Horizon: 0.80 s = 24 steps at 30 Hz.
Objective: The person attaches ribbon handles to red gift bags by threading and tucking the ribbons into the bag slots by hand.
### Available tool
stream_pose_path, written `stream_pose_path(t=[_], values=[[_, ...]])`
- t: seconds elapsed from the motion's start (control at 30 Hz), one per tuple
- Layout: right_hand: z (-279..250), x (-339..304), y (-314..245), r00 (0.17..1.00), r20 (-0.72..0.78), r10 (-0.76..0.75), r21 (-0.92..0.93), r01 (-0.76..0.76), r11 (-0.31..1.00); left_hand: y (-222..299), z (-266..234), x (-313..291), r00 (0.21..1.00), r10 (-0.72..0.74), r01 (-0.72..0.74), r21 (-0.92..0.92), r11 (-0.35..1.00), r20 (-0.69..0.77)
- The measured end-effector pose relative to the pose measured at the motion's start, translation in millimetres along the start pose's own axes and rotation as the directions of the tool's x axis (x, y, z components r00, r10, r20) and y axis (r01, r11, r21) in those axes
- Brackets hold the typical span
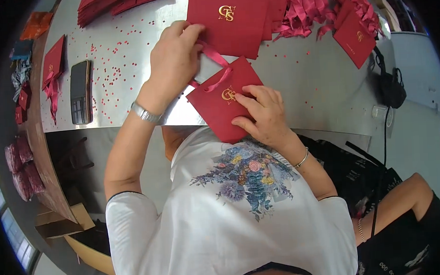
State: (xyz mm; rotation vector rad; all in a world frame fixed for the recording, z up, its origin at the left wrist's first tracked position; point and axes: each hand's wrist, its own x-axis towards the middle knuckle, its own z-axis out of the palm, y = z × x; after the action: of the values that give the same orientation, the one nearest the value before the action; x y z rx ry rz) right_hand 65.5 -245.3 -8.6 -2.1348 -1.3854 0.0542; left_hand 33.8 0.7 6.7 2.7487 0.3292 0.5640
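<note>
A small red paper gift bag (226,110) with a gold emblem lies tilted at the table's near edge, its lower end reaching over my lap. My right hand (264,112) grips its right side, thumb and fingers on the front face. A pinkish-red ribbon (213,54) runs from the bag's top to my left hand (176,57). The fingers of that hand are bent closed around the ribbon; their tips are partly hidden. Just beyond the ribbon lies a larger pile of flat red bags (229,20), close to my left fingertips.
A phone (81,92) and a ribboned red bag (53,64) lie at left among scattered red dots. Red bags (118,3) are stacked at the far left. Bunched ribbons (310,8) and another bag (357,40) lie at far right. Someone's bent leg (397,203) is beside me.
</note>
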Motion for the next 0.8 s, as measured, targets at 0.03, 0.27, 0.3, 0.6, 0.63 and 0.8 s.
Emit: stream_pose_path(t=[0.03,0.27,0.3,0.6,0.63,0.8], values=[[0,0,0,1.000,-0.005,0.000,0.004,0.000,1.000,2,-4,-6,0.998,0.007,-0.014,-0.117,0.993,-0.059],[-4,1,2,1.000,0.003,-0.005,0.009,0.005,1.000,13,-16,-54,0.958,0.179,-0.082,-0.384,0.919,0.223],[-4,0,2,1.000,0.011,-0.001,0.006,0.000,1.000,14,-16,-54,0.956,0.164,-0.058,-0.393,0.918,0.242],[-2,-2,-4,1.000,0.021,-0.016,-0.058,0.017,0.998,34,2,-66,0.990,0.135,-0.132,-0.090,0.987,0.029],[-2,-2,-5,0.999,0.027,-0.021,-0.078,0.023,0.997,35,3,-68,0.985,0.172,-0.172,-0.038,0.984,-0.010],[-1,-1,-4,0.999,0.027,-0.041,-0.094,0.044,0.995,17,-7,-83,0.984,0.176,-0.167,-0.253,0.953,0.014]])
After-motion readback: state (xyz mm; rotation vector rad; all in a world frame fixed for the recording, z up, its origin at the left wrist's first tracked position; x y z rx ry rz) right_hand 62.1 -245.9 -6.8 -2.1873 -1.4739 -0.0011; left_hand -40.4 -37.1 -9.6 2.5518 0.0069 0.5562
